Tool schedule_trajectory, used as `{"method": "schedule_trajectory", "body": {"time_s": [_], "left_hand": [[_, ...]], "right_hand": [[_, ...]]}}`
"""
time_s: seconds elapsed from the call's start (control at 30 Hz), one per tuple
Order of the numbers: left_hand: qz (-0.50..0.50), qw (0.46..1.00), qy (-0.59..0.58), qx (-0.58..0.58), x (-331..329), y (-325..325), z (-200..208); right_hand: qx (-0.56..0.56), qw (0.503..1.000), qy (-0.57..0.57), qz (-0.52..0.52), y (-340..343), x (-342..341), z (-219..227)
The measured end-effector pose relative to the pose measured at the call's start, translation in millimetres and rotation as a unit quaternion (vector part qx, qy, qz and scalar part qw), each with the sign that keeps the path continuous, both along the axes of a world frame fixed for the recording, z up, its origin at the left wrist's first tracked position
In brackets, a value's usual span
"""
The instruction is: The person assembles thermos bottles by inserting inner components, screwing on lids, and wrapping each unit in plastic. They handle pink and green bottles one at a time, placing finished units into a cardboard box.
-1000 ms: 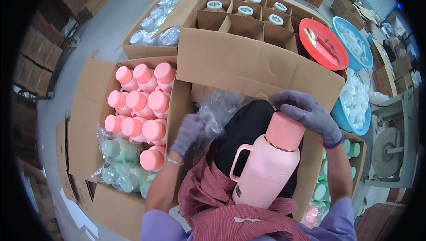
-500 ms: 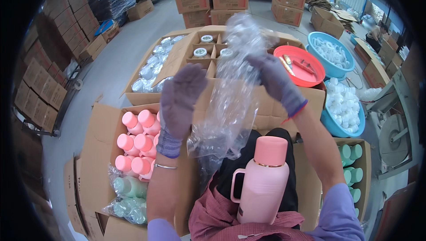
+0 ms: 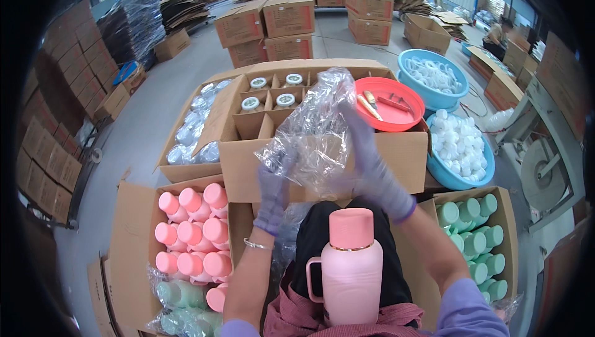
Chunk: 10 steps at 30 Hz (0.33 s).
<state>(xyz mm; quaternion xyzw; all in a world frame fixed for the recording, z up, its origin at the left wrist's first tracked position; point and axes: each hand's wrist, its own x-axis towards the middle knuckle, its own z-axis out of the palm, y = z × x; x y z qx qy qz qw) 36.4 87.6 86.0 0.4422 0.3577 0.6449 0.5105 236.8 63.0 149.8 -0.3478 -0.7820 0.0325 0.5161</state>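
Note:
A crumpled clear plastic bag (image 3: 316, 135) hangs between my two gloved hands, over the front of a divided carton. My left hand (image 3: 273, 185) grips the bag's lower left part, its fingertips partly covered by the film. Beside the bag's right edge is my right hand (image 3: 370, 166), slightly blurred, fingers stretched upward and thumb apart. On my lap, between the thighs, a pink vacuum flask (image 3: 352, 275) stands upright, its darker pink cup lid on top and its handle to the left. Neither hand touches the flask.
The divided carton (image 3: 396, 157) ahead holds silvery-topped pieces and a red basin (image 3: 389, 104) with small tools. Blue tubs (image 3: 462, 179) of white parts stand right. Pink flasks (image 3: 189, 233) fill a left carton; green flasks (image 3: 474, 244) fill a right one.
The bag has come down and bunched up closer to me. My left hand, flat and empty before, now meets the film; my right hand has lowered from the bag's upper part. The view has shifted.

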Motion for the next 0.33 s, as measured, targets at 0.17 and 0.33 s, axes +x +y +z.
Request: {"method": "schedule_trajectory", "body": {"time_s": [0.17,0.33], "left_hand": [[-0.092,0.972,-0.212,-0.041,15,-34,-19],[-0.025,0.979,0.193,-0.055,-14,-84,-85]], "right_hand": [[-0.045,0.964,-0.090,-0.245,1,39,-64],[-0.274,0.919,0.118,-0.256,-51,82,-149]]}}
